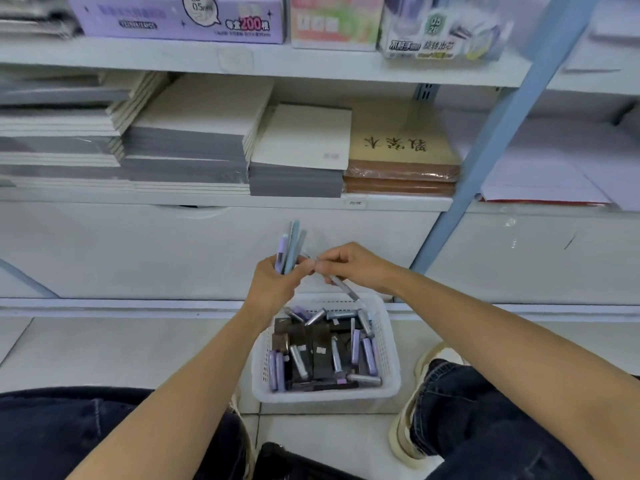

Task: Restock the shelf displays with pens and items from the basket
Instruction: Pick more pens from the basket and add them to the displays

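Note:
A white plastic basket (389, 344) stands on the floor between my knees, filled with several purple and grey pens and dark boxes. Above it my left hand (273, 285) grips a small bunch of blue and purple pens (290, 247) that point upward. My right hand (349, 265) pinches one grey pen (343, 287), slanted down to the right, with its upper end touching my left fingers. Both hands meet in front of the white shelf base (138, 251).
The shelf (221, 200) just above holds stacks of notebooks (194, 147) and brown wrapped pads (401, 157). Higher up sit a purple box (180, 19) and other display packs. A blue upright post (485, 147) runs on the right. My shoe (412, 427) rests by the basket.

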Demonstrator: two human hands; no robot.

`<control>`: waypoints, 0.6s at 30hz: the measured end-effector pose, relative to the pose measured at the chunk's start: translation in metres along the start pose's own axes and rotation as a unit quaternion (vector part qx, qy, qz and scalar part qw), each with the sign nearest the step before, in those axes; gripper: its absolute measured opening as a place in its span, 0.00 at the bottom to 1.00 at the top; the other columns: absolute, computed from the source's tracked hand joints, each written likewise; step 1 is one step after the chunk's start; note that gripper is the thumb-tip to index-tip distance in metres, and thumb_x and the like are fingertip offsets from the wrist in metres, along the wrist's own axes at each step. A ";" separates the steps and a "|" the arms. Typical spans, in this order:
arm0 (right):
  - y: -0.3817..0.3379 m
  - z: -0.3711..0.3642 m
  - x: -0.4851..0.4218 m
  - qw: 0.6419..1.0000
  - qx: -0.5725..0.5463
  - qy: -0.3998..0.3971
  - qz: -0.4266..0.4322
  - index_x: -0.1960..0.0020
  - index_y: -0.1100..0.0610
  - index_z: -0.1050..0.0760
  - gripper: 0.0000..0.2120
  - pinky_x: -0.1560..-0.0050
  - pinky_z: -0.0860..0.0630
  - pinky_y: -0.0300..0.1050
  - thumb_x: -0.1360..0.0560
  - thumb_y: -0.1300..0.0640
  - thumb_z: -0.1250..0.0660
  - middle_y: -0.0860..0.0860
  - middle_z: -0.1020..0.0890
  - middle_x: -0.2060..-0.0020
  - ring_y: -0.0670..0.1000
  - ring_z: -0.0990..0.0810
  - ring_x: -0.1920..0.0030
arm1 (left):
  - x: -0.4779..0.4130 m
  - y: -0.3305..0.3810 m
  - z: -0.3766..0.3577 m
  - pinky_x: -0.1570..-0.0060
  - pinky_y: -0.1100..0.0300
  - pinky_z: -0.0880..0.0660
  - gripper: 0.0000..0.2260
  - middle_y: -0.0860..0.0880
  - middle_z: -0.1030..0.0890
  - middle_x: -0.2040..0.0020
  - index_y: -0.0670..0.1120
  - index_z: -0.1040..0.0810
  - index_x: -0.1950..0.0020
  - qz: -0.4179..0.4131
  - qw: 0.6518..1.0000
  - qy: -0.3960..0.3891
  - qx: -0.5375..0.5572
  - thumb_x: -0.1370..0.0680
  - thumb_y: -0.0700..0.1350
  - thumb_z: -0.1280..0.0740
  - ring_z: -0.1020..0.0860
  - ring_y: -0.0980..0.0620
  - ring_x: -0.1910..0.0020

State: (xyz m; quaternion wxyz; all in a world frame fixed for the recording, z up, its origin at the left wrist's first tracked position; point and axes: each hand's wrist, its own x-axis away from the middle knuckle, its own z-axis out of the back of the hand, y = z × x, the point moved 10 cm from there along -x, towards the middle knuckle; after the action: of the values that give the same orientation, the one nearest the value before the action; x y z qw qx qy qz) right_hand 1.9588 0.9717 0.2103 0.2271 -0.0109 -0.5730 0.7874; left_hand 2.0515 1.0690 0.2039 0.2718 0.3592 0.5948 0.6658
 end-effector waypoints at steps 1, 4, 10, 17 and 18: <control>-0.007 0.004 0.003 1.000 0.004 0.002 0.008 0.49 0.60 0.18 0.10 0.55 0.27 0.37 0.21 0.55 0.34 0.47 0.22 0.68 0.42 0.25 0.64 | 0.002 0.009 -0.001 0.79 0.65 0.38 0.08 0.54 0.32 0.76 0.45 0.21 0.62 -0.008 1.000 -0.005 0.005 0.25 0.46 0.27 0.38 0.56 0.78; -0.029 0.012 0.015 1.000 -0.002 -0.004 0.026 0.46 0.57 0.18 0.09 0.57 0.28 0.33 0.22 0.55 0.33 0.43 0.21 0.69 0.40 0.25 0.65 | 0.006 0.034 0.001 0.80 0.64 0.40 0.09 0.54 0.33 0.76 0.46 0.23 0.62 -0.031 0.999 -0.002 0.021 0.24 0.45 0.28 0.40 0.55 0.78; -0.076 0.036 0.037 0.998 0.024 -0.012 0.056 0.41 0.54 0.19 0.13 0.53 0.26 0.44 0.24 0.52 0.30 0.60 0.19 0.54 0.49 0.25 0.58 | 0.013 0.091 0.003 0.79 0.65 0.39 0.05 0.52 0.33 0.75 0.46 0.23 0.57 -0.100 0.995 -0.012 0.017 0.23 0.44 0.29 0.39 0.55 0.79; -0.155 0.116 0.077 0.988 -0.079 0.026 0.132 0.43 0.58 0.22 0.13 0.57 0.21 0.38 0.27 0.63 0.29 0.57 0.16 0.51 0.51 0.17 0.57 | 0.008 0.170 0.033 0.78 0.64 0.36 0.07 0.52 0.34 0.75 0.47 0.26 0.59 -0.165 0.983 0.030 0.070 0.22 0.46 0.32 0.37 0.54 0.79; -0.172 0.130 0.084 0.978 -0.116 0.057 0.163 0.44 0.59 0.21 0.12 0.56 0.21 0.38 0.28 0.61 0.29 0.58 0.16 0.51 0.52 0.16 0.55 | 0.008 0.180 0.033 0.78 0.64 0.36 0.08 0.52 0.34 0.75 0.47 0.26 0.59 -0.173 0.982 0.025 0.072 0.22 0.46 0.31 0.37 0.54 0.79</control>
State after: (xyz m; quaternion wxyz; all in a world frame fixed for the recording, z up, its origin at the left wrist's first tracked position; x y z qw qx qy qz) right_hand 1.9062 0.9270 0.4311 0.1252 -0.1755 -0.6367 0.7403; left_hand 2.0850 1.0689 0.3843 0.3415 0.2532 0.7005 0.5732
